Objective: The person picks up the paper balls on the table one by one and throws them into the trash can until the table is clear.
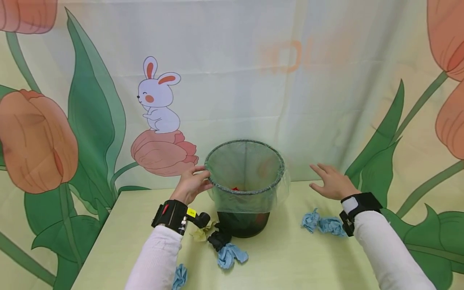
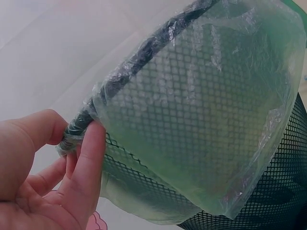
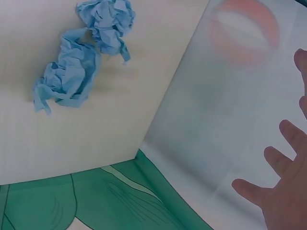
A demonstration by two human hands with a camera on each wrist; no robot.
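My left grip [image 1: 192, 185] pinches bag [image 2: 192, 124] and rim [image 2: 136, 62] of the bin [image 1: 243, 225], which stands near the table's [image 1: 290, 262] far edge. My right grip [image 1: 335, 183] is spread near the far right corner, blue paper [image 1: 331, 226] nearby.

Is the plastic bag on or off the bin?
On: the translucent plastic bag drapes over the rim of the mesh bin and hangs down outside; the left hand pinches the rim.

Tulip-print backdrop [image 1: 228, 80], cartoon rabbit [image 1: 159, 96], pale green table [image 1: 290, 262]
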